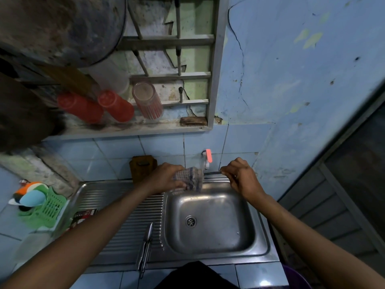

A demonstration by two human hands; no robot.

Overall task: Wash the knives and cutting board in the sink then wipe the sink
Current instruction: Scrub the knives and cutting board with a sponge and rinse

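Note:
Over the far rim of the steel sink (pixel 210 250), my left hand (pixel 166 177) grips a checked cloth (pixel 190 179). The cloth is wrapped round the blade of a knife (pixel 212 173). My right hand (pixel 239 176) holds that knife by its handle, just below the tap (pixel 207 159) with the pink lever. Two more knives (pixel 145 247) lie side by side on the ribbed drainboard (pixel 125 207), left of the basin. A brown wooden cutting board (pixel 142 166) stands upright against the tiled wall behind the drainboard.
A green plastic basket (pixel 46 209) with coloured utensils sits at the left of the counter. Red and clear cups (pixel 116 105) lie on the window ledge above, beside a brush (pixel 193 120). A dark door frame (pixel 343 184) runs along the right.

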